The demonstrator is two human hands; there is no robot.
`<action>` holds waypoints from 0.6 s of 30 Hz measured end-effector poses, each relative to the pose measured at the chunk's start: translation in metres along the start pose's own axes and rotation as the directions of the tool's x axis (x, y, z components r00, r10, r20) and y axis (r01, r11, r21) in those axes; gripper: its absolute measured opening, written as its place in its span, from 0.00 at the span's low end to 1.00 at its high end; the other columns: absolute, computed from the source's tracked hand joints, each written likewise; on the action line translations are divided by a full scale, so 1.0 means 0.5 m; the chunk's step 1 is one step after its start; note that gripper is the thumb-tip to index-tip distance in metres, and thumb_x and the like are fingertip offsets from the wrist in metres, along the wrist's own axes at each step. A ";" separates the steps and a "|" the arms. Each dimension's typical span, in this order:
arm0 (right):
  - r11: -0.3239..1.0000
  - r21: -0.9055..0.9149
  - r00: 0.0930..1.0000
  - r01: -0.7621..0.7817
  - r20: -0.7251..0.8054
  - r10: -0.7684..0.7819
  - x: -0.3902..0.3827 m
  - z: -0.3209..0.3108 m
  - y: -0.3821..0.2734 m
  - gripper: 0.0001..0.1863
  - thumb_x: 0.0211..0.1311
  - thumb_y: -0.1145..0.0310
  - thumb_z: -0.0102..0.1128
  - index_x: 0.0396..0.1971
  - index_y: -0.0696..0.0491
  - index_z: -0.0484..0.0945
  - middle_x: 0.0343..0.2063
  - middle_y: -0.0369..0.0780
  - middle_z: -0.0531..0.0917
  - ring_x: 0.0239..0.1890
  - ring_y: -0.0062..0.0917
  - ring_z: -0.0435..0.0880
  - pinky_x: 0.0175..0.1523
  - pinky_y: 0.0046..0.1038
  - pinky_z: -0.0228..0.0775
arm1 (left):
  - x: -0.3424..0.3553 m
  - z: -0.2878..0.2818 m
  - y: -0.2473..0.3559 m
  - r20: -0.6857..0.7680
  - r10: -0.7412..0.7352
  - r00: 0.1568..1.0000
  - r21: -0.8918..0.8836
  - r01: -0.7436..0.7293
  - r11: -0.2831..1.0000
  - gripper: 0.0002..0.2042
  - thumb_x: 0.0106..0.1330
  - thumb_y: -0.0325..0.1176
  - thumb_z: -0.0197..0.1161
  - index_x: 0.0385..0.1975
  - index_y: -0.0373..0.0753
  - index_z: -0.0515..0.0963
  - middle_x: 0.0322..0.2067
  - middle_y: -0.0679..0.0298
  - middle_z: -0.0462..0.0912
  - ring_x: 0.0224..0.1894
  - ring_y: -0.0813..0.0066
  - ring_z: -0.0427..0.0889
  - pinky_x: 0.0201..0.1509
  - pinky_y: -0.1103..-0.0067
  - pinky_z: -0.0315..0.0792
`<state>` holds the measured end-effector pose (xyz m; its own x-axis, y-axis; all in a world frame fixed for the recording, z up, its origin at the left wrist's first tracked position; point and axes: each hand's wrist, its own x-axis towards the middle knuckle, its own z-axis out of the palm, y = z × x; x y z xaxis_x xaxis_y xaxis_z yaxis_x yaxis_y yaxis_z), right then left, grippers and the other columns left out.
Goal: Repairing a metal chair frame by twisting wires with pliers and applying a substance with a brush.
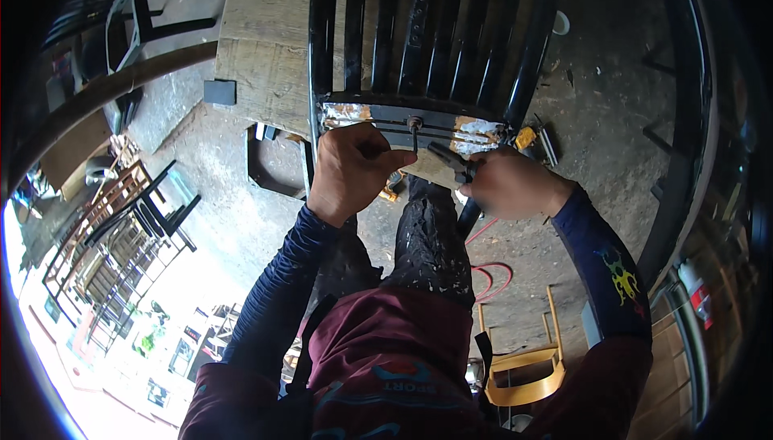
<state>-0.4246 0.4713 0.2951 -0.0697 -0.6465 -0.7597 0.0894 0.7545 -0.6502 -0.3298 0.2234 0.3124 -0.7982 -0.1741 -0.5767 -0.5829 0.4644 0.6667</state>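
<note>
Left hand [352,168] pinches a thin rod [415,142] at the lower rail [390,111] of the slatted black frame [412,66], upper centre. Right hand [511,182] grips a dark tool [452,164] (pliers, maybe). Risk: skewed rod slips; stray tool tip scratches finish.

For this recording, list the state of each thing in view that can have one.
Left hand: pinched at the thin rod.
Right hand: closed around a dark tool.
Thin rod: upper end at the chair rail.
Chair rail: black, patchy white near both ends.
Red hose: loosely looped.
Trousers: spattered with pale marks.
</note>
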 end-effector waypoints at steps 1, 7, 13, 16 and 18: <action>0.990 -0.081 0.993 0.118 0.005 -0.118 0.011 -0.002 0.023 0.19 0.69 0.67 0.63 0.53 0.60 0.72 0.38 0.45 0.82 0.44 0.29 0.84 0.50 0.34 0.79 | 0.003 0.002 0.002 -0.001 0.010 1.000 -0.002 -0.010 1.000 0.14 0.52 0.35 0.81 0.22 0.32 0.82 0.18 0.63 0.82 0.19 0.82 0.75 0.23 0.80 0.68; 0.941 -0.325 0.919 -0.096 0.335 0.209 0.057 -0.097 -0.027 0.31 0.64 0.64 0.69 0.63 0.60 0.68 0.42 0.45 0.83 0.47 0.34 0.84 0.55 0.35 0.77 | 0.004 -0.010 0.011 -0.017 -0.018 1.000 0.046 0.018 0.999 0.17 0.49 0.36 0.83 0.19 0.34 0.78 0.17 0.65 0.79 0.19 0.82 0.73 0.24 0.79 0.67; 0.921 -0.390 0.936 0.003 0.326 0.135 0.082 -0.141 -0.051 0.30 0.60 0.54 0.72 0.53 0.60 0.74 0.32 0.45 0.83 0.38 0.34 0.85 0.45 0.36 0.81 | -0.004 0.008 0.020 -0.060 -0.060 0.996 -0.005 0.060 0.998 0.17 0.48 0.32 0.83 0.23 0.33 0.77 0.17 0.67 0.76 0.20 0.84 0.70 0.23 0.81 0.64; 0.866 -0.484 0.958 0.130 0.287 0.017 0.105 -0.143 -0.012 0.26 0.60 0.53 0.72 0.44 0.62 0.80 0.26 0.43 0.83 0.31 0.34 0.86 0.40 0.36 0.83 | -0.018 0.029 0.021 -0.158 -0.041 0.987 -0.024 0.037 0.999 0.16 0.48 0.29 0.83 0.26 0.33 0.77 0.18 0.67 0.75 0.20 0.85 0.68 0.23 0.82 0.63; 0.859 -0.447 0.952 0.248 0.278 -0.130 0.115 -0.142 0.023 0.25 0.59 0.53 0.73 0.42 0.61 0.81 0.27 0.43 0.84 0.32 0.34 0.86 0.42 0.37 0.83 | -0.028 0.044 0.028 -0.222 -0.008 0.975 -0.015 0.005 1.000 0.16 0.48 0.28 0.82 0.27 0.33 0.77 0.18 0.68 0.75 0.20 0.85 0.67 0.23 0.82 0.62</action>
<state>-0.4980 0.4508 0.2439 0.1980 -0.7452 -0.6368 -0.3848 0.5384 -0.7497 -0.3237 0.2515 0.3195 -0.8071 -0.3662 -0.4631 -0.5893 0.4506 0.6707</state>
